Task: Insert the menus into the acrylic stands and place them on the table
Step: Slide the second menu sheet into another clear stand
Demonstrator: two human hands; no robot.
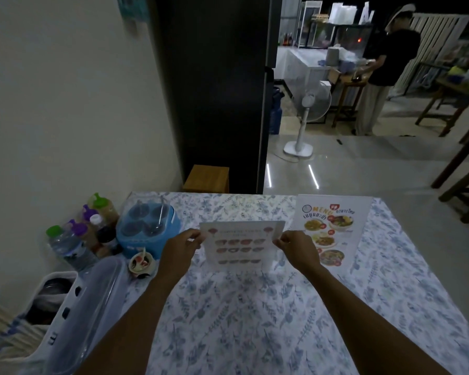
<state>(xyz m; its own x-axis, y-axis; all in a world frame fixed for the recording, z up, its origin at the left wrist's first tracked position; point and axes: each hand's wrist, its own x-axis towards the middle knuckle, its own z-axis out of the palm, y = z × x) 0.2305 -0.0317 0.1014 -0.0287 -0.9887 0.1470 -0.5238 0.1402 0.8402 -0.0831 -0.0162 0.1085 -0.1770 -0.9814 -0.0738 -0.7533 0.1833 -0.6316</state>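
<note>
A white menu (240, 243) with rows of small dish pictures stands upright in a clear acrylic stand at the middle of the floral-cloth table (255, 307). My left hand (180, 246) pinches its left edge and my right hand (298, 247) pinches its right edge. Whether the stand's foot touches the cloth I cannot tell. Behind and to the right, a taller acrylic stand with a colourful food menu (329, 228) stands upright on the table by itself.
Sauce and water bottles (87, 228), a blue condiment caddy (149, 226) and a small cup (141, 263) crowd the table's left side. A plastic container (87, 315) sits at the near left. A fan (306, 117), wooden stools and a person stand beyond the table.
</note>
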